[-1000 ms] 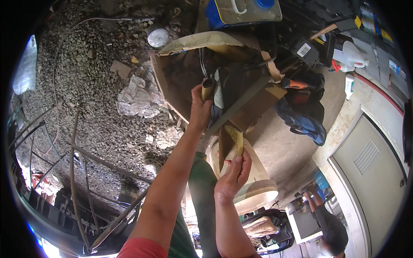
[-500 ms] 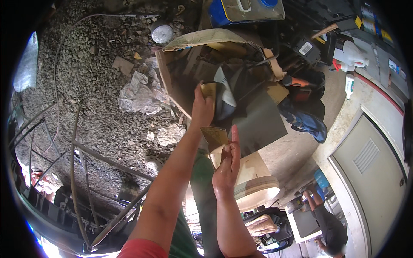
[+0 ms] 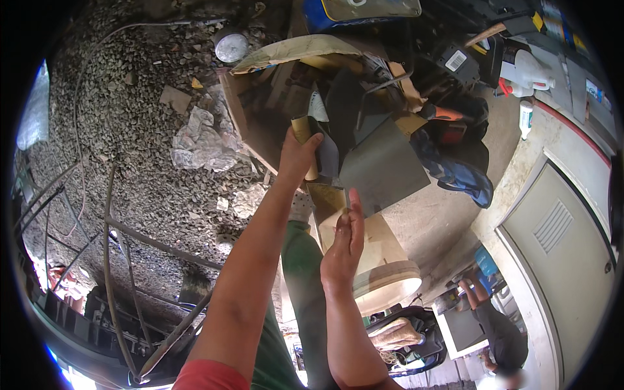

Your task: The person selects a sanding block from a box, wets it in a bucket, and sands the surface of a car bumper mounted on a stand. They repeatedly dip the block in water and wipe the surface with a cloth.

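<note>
My left hand (image 3: 296, 155) is closed round a yellowish rolled sheet or tube (image 3: 299, 127), over the worn cardboard box (image 3: 292, 53) of dark sheets and scraps. A white-and-grey piece (image 3: 318, 104) lies just beyond it. My right hand (image 3: 343, 250), lower down, holds a small yellow-brown sheet (image 3: 323, 195) with the thumb against it and the forefinger stretched up. A large dark grey sheet (image 3: 387, 169) lies beside that hand, above a cream bucket (image 3: 383, 286).
Gravel with crumpled plastic (image 3: 201, 146) lies left, beside bent metal bars (image 3: 162, 244). A blue jerrycan (image 3: 361, 13) stands at top, tools and dark blue cloth (image 3: 455, 175) at right, near a door (image 3: 552, 247). Another person (image 3: 497, 331) works at lower right.
My left hand has come slightly toward me and turned the roll from end-on to side-on. My right hand has risen and straightened its forefinger. The large grey sheet now lies flatter, more visible.
</note>
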### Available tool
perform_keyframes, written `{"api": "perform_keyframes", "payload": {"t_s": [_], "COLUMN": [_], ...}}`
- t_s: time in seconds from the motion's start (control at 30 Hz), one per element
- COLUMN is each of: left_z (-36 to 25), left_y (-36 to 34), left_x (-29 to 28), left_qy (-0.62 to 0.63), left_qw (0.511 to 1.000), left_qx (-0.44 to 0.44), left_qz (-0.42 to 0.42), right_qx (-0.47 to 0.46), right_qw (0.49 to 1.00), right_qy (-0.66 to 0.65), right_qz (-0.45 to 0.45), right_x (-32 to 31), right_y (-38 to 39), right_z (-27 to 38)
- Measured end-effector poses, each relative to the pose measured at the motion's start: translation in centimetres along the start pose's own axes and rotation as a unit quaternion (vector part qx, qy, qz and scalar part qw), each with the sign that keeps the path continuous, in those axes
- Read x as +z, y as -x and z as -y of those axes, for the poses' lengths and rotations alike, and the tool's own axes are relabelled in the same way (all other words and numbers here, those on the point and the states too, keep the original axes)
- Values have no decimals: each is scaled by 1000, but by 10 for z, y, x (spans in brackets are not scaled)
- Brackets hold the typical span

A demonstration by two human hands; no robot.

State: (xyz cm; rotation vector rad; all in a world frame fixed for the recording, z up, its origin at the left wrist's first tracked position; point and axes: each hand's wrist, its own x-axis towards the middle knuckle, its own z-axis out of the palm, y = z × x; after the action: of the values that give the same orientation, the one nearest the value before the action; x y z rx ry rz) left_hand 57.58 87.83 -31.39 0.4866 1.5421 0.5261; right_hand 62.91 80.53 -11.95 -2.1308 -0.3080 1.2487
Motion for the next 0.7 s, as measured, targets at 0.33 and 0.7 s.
{"api": "perform_keyframes", "payload": {"t_s": [0.33, 0.7], "left_z": [12, -48], "left_y": [-9, 102], "left_x": [-10, -93], "left_qy": [120, 409], "left_qw": [992, 904], "left_qx": [-36, -31], "left_qz": [16, 120], "right_qx": [74, 22], "right_qw": [981, 988], "right_qy": [-152, -150], "right_qz": [-93, -35], "right_x": [-8, -4], "right_y": [-5, 0], "right_z": [3, 2]}}
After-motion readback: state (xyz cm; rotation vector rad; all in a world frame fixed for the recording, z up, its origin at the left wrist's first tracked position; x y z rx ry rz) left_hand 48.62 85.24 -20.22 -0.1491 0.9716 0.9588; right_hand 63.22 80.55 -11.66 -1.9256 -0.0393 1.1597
